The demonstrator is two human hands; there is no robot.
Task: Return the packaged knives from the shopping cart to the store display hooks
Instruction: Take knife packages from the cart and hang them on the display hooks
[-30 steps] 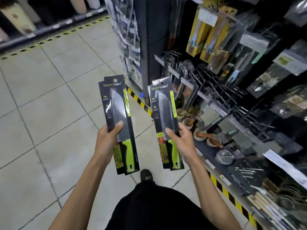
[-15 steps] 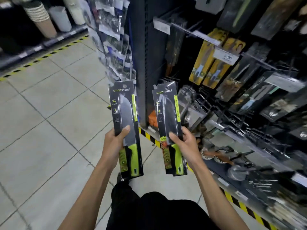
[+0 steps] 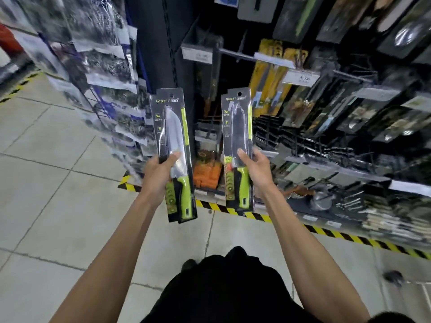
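"QXF" atop both knife packages; price tag, apparently "8.00".

Open floor left, crowded display hooks blocking right

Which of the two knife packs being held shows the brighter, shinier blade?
The left hand's pack: its blade gleams pale silver, while the right hand's pack looks dark.

Display hooks carrying hung packages
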